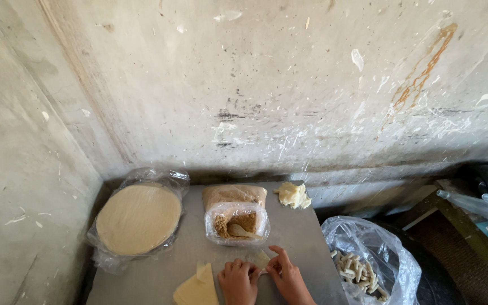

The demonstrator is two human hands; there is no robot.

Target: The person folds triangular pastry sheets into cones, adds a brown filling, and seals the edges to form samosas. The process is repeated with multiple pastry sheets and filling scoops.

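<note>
Head view, looking down at a grey desk (297, 231) set in a corner of stained concrete walls. Both hands work at the near edge of the desk. Left hand (237, 281) is curled, fingers bent down onto a small pale wrapper piece (259, 258) lying flat on the desk; right hand (287, 275) pinches the right edge of the same piece between thumb and fingertips, index finger extended toward the far side. The two hands nearly touch over the piece. Just left of the left hand, at the near edge, lies a stack of cut wrapper wedges (197, 288), pale yellow. Far left on the desk: round stack of wrapper sheets (138, 218) sitting in a clear plastic bag. Centre, just beyond the hands: open clear bag of brown crumbly filling (236, 222) with a pale spoon (240, 230) resting in it. Far centre-right: lump of pale dough (293, 195). Right of the desk, off its edge: clear plastic bag (368, 248) holding finished small rolls (358, 272), pale.
</note>
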